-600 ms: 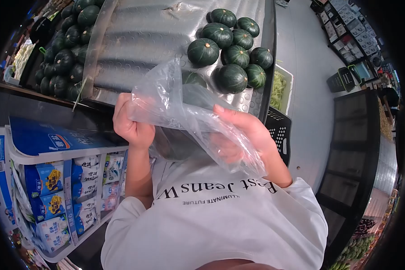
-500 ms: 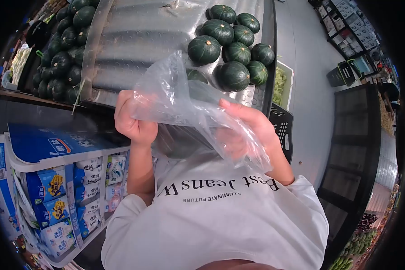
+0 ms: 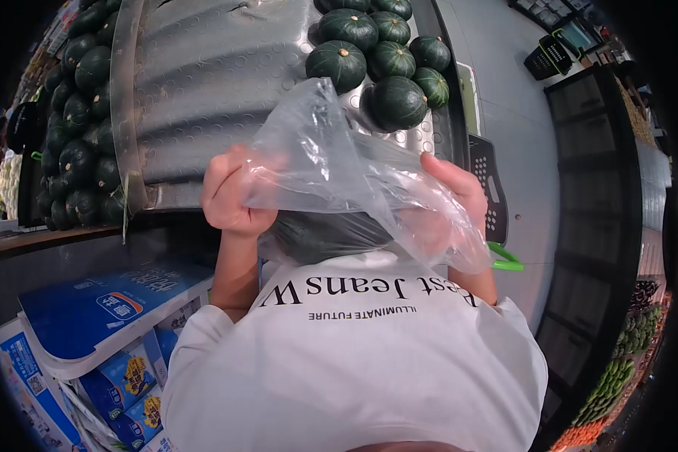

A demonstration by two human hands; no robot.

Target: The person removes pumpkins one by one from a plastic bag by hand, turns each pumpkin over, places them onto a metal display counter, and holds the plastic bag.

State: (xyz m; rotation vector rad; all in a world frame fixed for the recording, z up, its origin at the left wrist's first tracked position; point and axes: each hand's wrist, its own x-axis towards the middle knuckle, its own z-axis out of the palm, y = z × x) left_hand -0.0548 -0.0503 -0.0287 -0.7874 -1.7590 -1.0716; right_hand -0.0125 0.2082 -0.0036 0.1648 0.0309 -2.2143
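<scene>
Both of my hands hold a clear plastic bag (image 3: 309, 143) in front of my chest. My left hand (image 3: 237, 192) is closed in a fist round one side of its upper edge. My right hand (image 3: 456, 207) grips the opposite side, its thumb outside and its fingers seen through the plastic. Between the hands the film is twisted and creased. Low in the bag a dark green rounded shape (image 3: 331, 235) shows through; its details are blurred by the plastic. Just beyond the bag, several dark green squashes (image 3: 398, 103) sit on the display.
A silvery dimpled mat (image 3: 211, 98) covers the display stand. More squashes (image 3: 79, 162) are piled at the left. A rack with a blue top (image 3: 113, 301) and packets stands at lower left. At right are a black basket (image 3: 490, 188) with a green handle and dark shelving (image 3: 587, 226).
My hands have moved slightly farther apart, spreading the bag wider. The dark shape in it shows more plainly. My view has shifted, and the basket's green handle now shows.
</scene>
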